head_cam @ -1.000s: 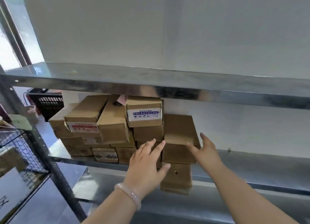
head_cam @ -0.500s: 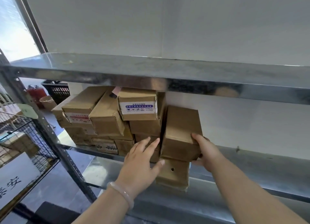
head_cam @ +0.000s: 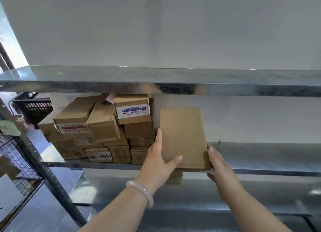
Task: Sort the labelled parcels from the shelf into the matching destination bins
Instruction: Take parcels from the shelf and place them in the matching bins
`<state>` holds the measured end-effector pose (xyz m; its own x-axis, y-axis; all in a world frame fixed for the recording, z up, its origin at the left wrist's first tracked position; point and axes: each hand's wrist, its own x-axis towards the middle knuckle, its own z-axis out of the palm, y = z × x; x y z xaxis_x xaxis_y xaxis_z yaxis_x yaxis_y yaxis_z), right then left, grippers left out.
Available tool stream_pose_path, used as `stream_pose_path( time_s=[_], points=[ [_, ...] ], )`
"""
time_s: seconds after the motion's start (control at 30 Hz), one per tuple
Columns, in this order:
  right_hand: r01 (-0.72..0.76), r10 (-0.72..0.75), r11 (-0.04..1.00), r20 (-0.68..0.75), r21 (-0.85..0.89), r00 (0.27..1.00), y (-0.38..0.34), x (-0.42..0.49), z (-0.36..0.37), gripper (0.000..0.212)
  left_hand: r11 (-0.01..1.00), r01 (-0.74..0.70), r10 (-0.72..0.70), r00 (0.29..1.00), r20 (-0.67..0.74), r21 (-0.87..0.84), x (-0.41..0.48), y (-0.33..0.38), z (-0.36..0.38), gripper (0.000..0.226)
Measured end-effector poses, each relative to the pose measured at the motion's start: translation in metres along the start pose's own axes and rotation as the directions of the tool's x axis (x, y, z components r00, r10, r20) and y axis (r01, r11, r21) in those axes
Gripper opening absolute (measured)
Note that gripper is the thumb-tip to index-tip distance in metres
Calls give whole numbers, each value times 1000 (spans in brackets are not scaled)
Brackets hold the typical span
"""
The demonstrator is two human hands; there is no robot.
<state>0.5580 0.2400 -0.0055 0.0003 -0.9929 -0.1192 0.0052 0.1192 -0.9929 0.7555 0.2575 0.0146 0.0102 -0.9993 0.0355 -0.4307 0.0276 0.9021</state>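
Note:
A plain brown cardboard parcel (head_cam: 183, 136) is lifted clear of the stack, tilted with its broad blank face toward me, in front of the middle shelf (head_cam: 260, 171). My left hand (head_cam: 158, 160) holds its left edge, thumb across the lower front. My right hand (head_cam: 220, 167) grips its lower right corner from the side and beneath. No label shows on the face I see. To the left, a pile of several brown parcels (head_cam: 102, 125) fills the shelf, some with white printed labels (head_cam: 133, 111).
The steel upper shelf (head_cam: 156, 82) hangs just above the parcel. A slotted upright post (head_cam: 52, 176) runs down on the left. A wire mesh bin (head_cam: 15, 164) holding boxes stands at far left, with a black plastic crate (head_cam: 33, 106) behind. One more parcel (head_cam: 174, 177) sits below my hands.
Both hands reached to the rightmost parcel, took hold of it, and pulled it out and to the right, away from the stack. The camera moved closer.

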Motion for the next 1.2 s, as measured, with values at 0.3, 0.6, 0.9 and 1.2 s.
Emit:
stream_pose_path(
  time_s=[0.3, 0.6, 0.9, 1.2],
  points=[
    [8, -27, 982, 98, 188, 995, -10, -51, 5, 74, 989, -47, 56, 997, 61, -140, -58, 3, -40, 101],
    [282, -303, 927, -48, -248, 952, -23, -120, 103, 61, 924, 113, -116, 993, 14, -365, -112, -17, -85, 146],
    [-136, 97, 989, 414, 66, 905, -26, -129, 167, 71, 340, 165, -235, 968, 86, -926, -173, -67, -159, 77],
    [237, -214, 971, 332, -30, 919, -26, -157, 255, 56, 836, 26, -288, 871, -398, -548, -230, -90, -230, 76]
  ],
)
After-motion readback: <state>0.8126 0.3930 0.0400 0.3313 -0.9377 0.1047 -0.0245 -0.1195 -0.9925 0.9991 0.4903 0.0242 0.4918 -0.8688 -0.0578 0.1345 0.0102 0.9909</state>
